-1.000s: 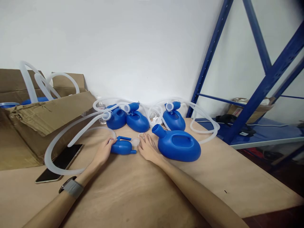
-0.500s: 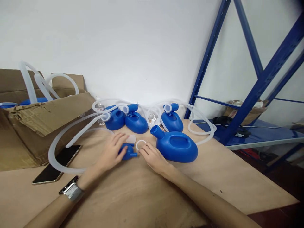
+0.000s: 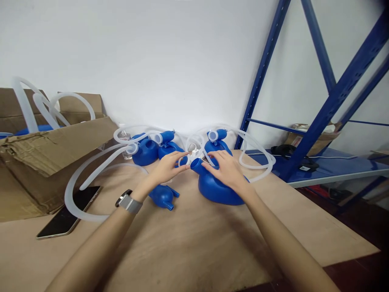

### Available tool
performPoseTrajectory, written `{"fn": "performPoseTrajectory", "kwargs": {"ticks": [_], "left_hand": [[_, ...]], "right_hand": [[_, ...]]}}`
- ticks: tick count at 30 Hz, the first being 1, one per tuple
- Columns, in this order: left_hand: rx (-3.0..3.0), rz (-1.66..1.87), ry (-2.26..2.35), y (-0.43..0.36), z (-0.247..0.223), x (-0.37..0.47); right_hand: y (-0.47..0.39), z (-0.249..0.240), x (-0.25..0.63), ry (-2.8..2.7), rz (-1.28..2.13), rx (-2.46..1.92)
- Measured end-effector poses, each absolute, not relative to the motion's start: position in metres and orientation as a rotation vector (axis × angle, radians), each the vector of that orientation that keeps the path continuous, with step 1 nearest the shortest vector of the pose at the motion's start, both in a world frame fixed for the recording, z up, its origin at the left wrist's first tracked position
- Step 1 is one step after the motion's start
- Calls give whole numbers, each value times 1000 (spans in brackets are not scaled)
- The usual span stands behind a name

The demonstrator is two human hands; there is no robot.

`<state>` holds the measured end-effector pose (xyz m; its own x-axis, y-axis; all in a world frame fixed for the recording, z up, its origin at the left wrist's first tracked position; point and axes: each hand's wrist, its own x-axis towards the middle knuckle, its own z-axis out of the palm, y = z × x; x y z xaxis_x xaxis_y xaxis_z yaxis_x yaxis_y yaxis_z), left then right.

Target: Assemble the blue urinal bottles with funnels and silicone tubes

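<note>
- Nearest, the bare worktop [image 3: 170,251] stretched beneath both forearms; a watch [image 3: 131,202] with a grey band circled the left wrist.
- A dark phone [image 3: 68,219] lay flat at the left, partly under a pale tube [image 3: 86,217].
- A small blue bulb-shaped piece [image 3: 161,196] lay just beyond the left wrist, a spout pointing nearward.
- Right of it stood the large blue bottle [image 3: 217,190], its open neck tilted left between the hands.
- The left hand [image 3: 166,167] was partly open beside that neck, thumb apart from fingers; the right hand [image 3: 226,168] arched over the bottle, thumb and fingers parted near the neck. Whether either gripped anything could not be told.
- Behind, three more blue bottles [image 3: 145,153] stood amid looping tubes near the wall.
- A cardboard box [image 3: 69,142] sat at left, a blue rack [image 3: 263,73] at right.
</note>
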<state>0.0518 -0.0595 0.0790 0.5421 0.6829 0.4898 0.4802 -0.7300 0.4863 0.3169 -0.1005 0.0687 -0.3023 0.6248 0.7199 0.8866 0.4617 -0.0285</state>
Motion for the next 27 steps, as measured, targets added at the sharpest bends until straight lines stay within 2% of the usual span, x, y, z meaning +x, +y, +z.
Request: {"fn": "performPoseTrajectory", "kwargs": {"ticks": [2,5,13,27], "left_hand": [[2287,1011,965,-54,74,62],[2145,932,909,-50,69,74],[2133,839,847,-52,70,81],[2098,760,675,-60,68,80]], "right_hand": [[-98,72,332,-2121,-232,-1561],[-97,69,342,-2185,-2,-1690],[-96,62,341,-2266,-79,-1577],[-95,71,333,-2201,79,-1665]]}}
